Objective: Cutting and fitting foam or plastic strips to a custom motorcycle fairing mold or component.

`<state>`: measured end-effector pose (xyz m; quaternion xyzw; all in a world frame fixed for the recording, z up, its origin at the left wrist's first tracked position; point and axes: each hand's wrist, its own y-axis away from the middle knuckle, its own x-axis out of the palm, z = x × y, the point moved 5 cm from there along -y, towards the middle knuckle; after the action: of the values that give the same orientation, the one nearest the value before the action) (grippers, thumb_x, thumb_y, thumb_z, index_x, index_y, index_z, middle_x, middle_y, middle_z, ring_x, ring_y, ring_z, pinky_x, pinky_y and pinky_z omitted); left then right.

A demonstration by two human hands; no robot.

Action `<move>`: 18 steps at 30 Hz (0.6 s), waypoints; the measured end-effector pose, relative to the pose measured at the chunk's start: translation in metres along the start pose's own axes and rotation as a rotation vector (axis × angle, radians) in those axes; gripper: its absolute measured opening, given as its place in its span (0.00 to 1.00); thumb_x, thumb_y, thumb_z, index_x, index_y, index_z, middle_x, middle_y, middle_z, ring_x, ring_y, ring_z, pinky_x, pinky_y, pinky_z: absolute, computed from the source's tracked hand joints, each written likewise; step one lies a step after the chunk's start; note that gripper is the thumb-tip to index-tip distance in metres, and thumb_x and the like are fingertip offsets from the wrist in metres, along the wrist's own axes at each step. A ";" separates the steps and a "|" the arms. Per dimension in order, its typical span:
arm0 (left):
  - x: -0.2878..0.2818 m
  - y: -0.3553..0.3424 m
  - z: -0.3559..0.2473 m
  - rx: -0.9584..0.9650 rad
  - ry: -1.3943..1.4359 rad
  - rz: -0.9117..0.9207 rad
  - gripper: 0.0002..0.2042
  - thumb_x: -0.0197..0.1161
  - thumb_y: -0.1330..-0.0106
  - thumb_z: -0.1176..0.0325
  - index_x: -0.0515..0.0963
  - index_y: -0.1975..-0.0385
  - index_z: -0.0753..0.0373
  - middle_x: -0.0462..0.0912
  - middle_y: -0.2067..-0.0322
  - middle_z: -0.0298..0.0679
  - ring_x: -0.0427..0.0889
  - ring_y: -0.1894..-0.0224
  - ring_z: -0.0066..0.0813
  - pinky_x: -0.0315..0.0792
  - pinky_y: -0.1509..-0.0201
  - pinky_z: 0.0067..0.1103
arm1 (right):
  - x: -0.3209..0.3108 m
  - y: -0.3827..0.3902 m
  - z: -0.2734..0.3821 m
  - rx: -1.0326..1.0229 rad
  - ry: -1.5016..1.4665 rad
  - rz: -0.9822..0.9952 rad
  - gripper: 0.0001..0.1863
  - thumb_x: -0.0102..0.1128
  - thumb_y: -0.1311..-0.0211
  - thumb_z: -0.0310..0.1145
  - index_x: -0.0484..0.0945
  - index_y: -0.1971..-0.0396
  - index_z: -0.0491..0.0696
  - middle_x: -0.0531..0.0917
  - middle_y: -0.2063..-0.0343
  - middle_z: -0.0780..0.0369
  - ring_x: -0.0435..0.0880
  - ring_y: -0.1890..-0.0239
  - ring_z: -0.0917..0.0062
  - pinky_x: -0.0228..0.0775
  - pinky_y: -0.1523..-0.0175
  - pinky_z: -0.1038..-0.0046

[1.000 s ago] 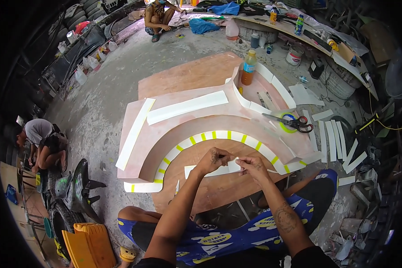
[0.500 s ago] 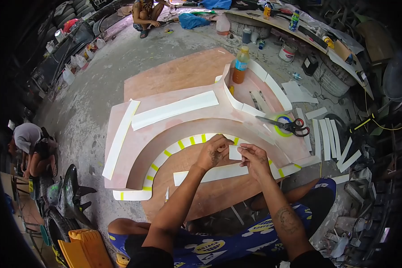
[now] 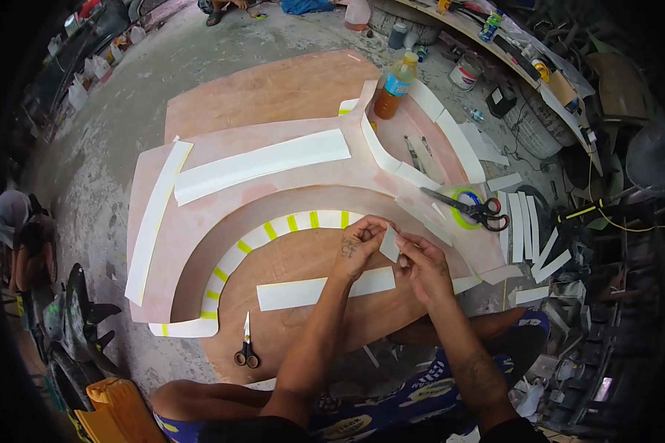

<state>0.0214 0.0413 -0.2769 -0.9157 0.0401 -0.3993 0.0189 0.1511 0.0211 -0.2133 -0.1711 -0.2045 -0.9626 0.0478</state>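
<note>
A small white card piece (image 3: 390, 245) is pinched between the fingertips of my left hand (image 3: 360, 249) and my right hand (image 3: 423, 267). Both hands hover over the curved opening of a pale pink fender-shaped panel (image 3: 221, 166). Around that arch runs a white card edging (image 3: 232, 257), fixed with several strips of yellow tape. Beneath my forearms, a long white card strip (image 3: 295, 293) lies on the brown board (image 3: 273, 332). Small black-handled scissors (image 3: 247, 343) rest left of my left forearm. Larger black-and-red scissors (image 3: 474, 210) lie on a tape roll (image 3: 463, 198) to the right.
White strips (image 3: 325, 153) lie on the panel, and more cut strips (image 3: 526, 225) on the floor at right. An orange-brown liquid bottle (image 3: 396, 87) stands in the panel's recess. Another person (image 3: 24, 229) crouches at far left. A yellow container (image 3: 122, 413) sits near my left knee.
The card piece has turned from nearly flat-on to slanted between my fingers. The whole view has shifted, so the panel appears further left and the small scissors now show fully.
</note>
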 end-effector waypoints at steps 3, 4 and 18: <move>-0.003 -0.006 0.005 -0.012 -0.078 -0.003 0.05 0.61 0.35 0.80 0.78 0.62 0.65 0.83 0.60 0.35 0.79 0.58 0.18 0.71 0.52 0.14 | -0.002 0.001 0.005 0.071 0.052 -0.004 0.16 0.66 0.37 0.32 0.75 0.56 0.39 0.79 0.76 0.65 0.78 0.76 0.84 0.75 0.74 0.79; -0.002 -0.009 0.003 0.028 -0.094 0.012 0.05 0.61 0.34 0.79 0.78 0.60 0.65 0.83 0.62 0.34 0.79 0.60 0.17 0.71 0.54 0.14 | 0.001 0.003 0.010 0.064 0.082 -0.011 0.16 0.65 0.37 0.32 0.75 0.55 0.39 0.80 0.74 0.64 0.78 0.76 0.84 0.76 0.74 0.79; -0.031 -0.028 0.050 0.113 0.038 -0.316 0.07 0.60 0.31 0.74 0.79 0.56 0.65 0.82 0.61 0.34 0.79 0.66 0.14 0.70 0.65 0.11 | 0.047 -0.026 0.096 -0.566 1.623 0.409 0.35 0.73 0.53 0.38 0.70 0.44 0.43 0.70 0.46 0.55 0.66 0.41 0.58 0.60 0.36 0.60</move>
<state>0.0384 0.0724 -0.3320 -0.9004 -0.1265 -0.4163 0.0066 0.1324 0.0836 -0.1241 0.5267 0.1731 -0.7742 0.3054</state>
